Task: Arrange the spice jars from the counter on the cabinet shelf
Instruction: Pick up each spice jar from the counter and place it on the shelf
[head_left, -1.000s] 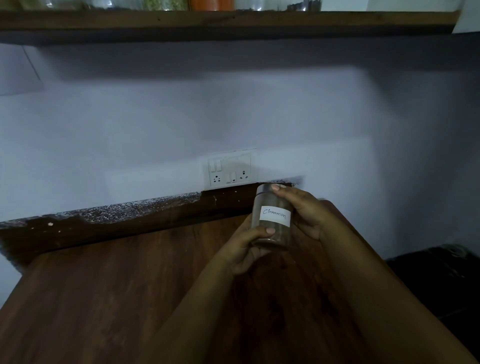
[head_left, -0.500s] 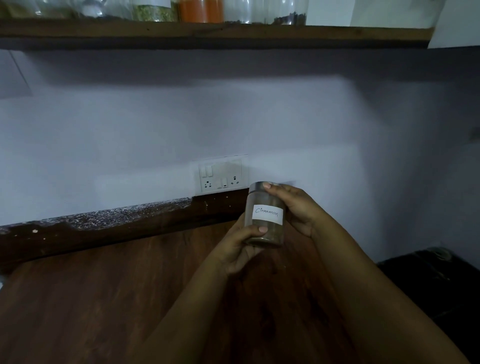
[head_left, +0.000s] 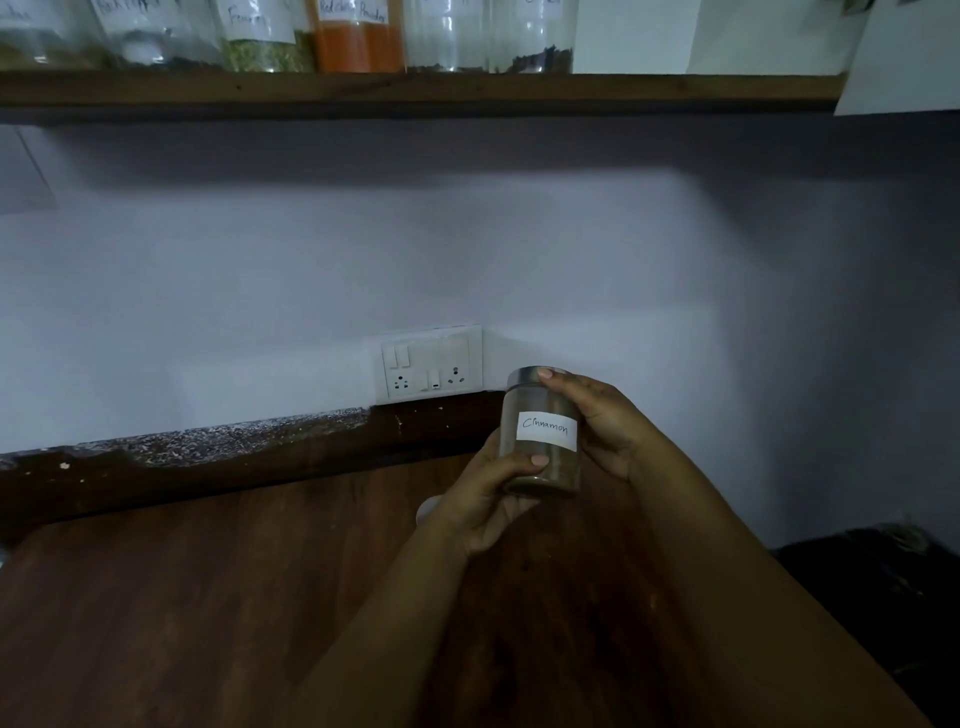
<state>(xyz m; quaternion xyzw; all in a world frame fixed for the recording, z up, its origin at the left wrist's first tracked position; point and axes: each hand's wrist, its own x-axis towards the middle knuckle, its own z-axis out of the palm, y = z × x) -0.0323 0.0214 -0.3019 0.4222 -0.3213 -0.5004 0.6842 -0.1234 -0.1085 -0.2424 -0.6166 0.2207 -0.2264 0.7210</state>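
A glass jar labelled "Cinnamon" (head_left: 543, 415), with a metal lid and brown powder inside, is held upright above the wooden counter (head_left: 208, 597). My left hand (head_left: 483, 499) grips its lower part from the left, thumb across the front. My right hand (head_left: 602, 426) holds its right side, one fingertip on the lid. High above runs the wooden shelf (head_left: 415, 91), carrying several labelled jars, among them a green-filled jar (head_left: 265, 52) and an orange-filled jar (head_left: 358, 47). Only the jars' lower parts show.
A white socket and switch plate (head_left: 431, 364) sits on the pale wall just left of the jar. A dark speckled backsplash (head_left: 208, 447) edges the counter's rear. To the right of the counter lies a dark object (head_left: 872, 582). Bare shelf shows right of the last jar.
The view has tilted upward, so more of the shelf and its jars shows. The cinnamon jar stays in both hands and has risen slightly.
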